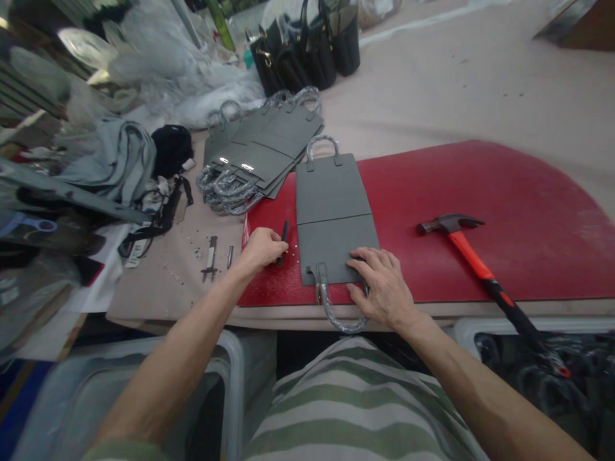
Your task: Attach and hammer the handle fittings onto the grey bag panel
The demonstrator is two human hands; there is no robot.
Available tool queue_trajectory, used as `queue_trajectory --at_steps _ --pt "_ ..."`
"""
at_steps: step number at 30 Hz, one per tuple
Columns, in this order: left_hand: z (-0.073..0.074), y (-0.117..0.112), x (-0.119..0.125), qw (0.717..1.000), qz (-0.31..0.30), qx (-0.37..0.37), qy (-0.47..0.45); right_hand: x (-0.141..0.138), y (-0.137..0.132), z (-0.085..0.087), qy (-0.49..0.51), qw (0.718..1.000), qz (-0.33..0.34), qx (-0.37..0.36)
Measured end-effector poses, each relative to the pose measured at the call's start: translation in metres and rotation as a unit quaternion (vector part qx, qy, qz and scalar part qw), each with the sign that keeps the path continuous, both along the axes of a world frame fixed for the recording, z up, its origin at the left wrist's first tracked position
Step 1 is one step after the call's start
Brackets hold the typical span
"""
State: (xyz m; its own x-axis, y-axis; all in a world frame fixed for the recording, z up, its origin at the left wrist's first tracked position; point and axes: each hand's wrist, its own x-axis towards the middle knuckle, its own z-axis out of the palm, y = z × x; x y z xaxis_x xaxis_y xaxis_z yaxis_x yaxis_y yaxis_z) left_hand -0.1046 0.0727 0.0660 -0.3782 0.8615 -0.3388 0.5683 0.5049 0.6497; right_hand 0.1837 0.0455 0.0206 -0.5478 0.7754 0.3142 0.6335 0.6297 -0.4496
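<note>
Your left hand point(264, 247) is pinching a dark rod point(285, 232) beside the grey panel point(333, 189), right hand point(385, 285) lying spread on it

Under the right hand point(382, 282), a handled bag panel point(334, 192) on a mat point(519, 211); right of that hand, a claw hammer point(469, 253) across the mat's near edge. In the left hand point(262, 248), a rod point(286, 230); left of that hand, a pronged tool point(210, 257); beyond it, stacked bag panels point(283, 137), then handbags point(307, 61).

grey panel point(335, 192) partly hidden by right hand point(383, 285), brown object point(590, 27) cut off above, specks point(197, 251) too small to tell
</note>
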Motion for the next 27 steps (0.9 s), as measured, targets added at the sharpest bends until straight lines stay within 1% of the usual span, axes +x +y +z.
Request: queue_trajectory --at_steps 2,3,5,8,11,13,16,19,21,24,27 --pt "0.0 -0.013 -0.003 0.994 0.039 0.04 -0.095 0.0 0.0 0.001 -0.004 1.0 0.0 -0.003" --pt "-0.002 -0.021 -0.004 0.989 0.039 0.066 -0.124 -0.001 0.0 0.001 -0.006 1.0 0.001 -0.004" --pt "-0.008 -0.036 -0.004 0.978 0.014 0.133 -0.162 -0.001 0.0 0.001 -0.008 1.0 -0.001 -0.006" --pt "-0.021 -0.058 0.003 0.963 -0.032 0.226 -0.142 -0.001 0.0 0.001 -0.01 1.0 -0.003 -0.007" --pt "-0.032 -0.074 0.013 0.948 -0.049 0.302 -0.086 0.0 0.0 0.0 -0.012 1.0 -0.003 -0.008" --pt "-0.038 -0.082 0.017 0.939 -0.051 0.332 -0.07 0.0 0.0 0.0 -0.013 1.0 0.0 -0.009" --pt "-0.043 -0.086 0.017 0.938 -0.045 0.338 -0.067 0.001 0.0 0.0 -0.012 1.0 0.002 -0.006" --pt "-0.048 -0.087 0.012 0.945 -0.052 0.313 -0.076 0.0 0.0 0.0 -0.013 1.0 0.002 -0.007" --pt "-0.049 -0.086 0.011 0.946 -0.06 0.309 -0.082 -0.001 0.001 0.0 -0.014 1.0 -0.002 -0.011" --pt "-0.047 -0.086 0.015 0.942 -0.056 0.324 -0.065 -0.001 0.001 0.001 -0.016 1.0 -0.002 -0.013" --pt "-0.04 -0.083 0.027 0.939 -0.053 0.332 -0.065 -0.001 0.002 0.002 -0.014 1.0 0.004 -0.015"
